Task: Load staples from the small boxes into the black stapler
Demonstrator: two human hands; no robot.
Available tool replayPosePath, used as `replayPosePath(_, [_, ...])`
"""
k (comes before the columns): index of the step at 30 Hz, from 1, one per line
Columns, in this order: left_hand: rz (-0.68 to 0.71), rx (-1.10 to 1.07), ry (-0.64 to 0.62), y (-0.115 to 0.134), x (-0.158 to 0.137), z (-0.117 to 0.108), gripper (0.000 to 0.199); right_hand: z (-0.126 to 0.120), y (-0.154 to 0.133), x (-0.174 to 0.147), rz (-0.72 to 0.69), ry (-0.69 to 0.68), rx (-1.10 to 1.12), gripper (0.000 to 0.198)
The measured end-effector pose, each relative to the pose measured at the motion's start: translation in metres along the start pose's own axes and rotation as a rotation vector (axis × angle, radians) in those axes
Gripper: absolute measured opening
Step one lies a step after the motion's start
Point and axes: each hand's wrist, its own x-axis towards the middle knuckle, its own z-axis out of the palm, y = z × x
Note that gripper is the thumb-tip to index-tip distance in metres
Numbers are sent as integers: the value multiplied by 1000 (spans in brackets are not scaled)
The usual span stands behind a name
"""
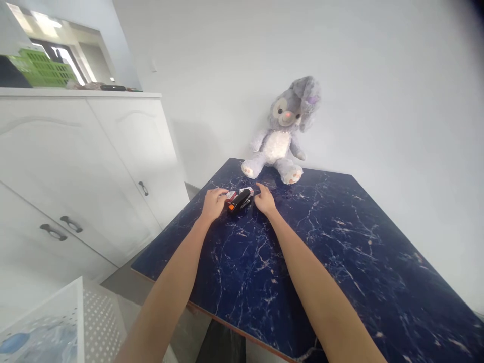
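Observation:
A black stapler [239, 200] with an orange end lies at a slant on the dark blue marbled table [260, 272], between my two hands. Small red-and-white boxes sit right behind it, one box [231, 194] by my left fingers and another box [247, 190] further right. My left hand [215, 202] rests at the stapler's left, fingers stretched toward the nearer box; whether they touch it is hard to make out. On the other side, my right hand [265, 200] lies on the table with thumb and forefinger apart and nothing between them.
A grey plush toy [278, 143] sits at the table's far edge against the wall. White cabinets [75, 166] stand at the left, with a green basket [43, 68] on top. Low at the left front is a white perforated bin [100, 312].

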Motion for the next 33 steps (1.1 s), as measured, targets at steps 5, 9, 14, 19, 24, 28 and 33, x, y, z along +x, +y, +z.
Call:
replayPosePath(5, [223,11,-114,16,-7,7,55,7,5,9,-218,-212,-31,62])
replayPosePath(9, [189,88,-148,22,-8,16,58,7,3,2,-171,-158,-79,72])
replayPosePath(14, [60,130,-69,22,-2,9,46,0,-4,-11,-56,59,-213,55])
replayPosePath(19, [-373,275,163,-5,2,0,39,-8,-6,-21,55,104,-189,41])
replayPosePath(24, [-405,231,28,-22,0,1,31,-13,-7,-26,109,77,-173,35])
replayPosePath(28, [-281,228,-7,-17,1,3,35,-16,-8,-34,96,91,-171,33])
replayPosePath(33, [-104,145,-55,-12,6,11,36,-21,-11,-51,127,117,-122,31])
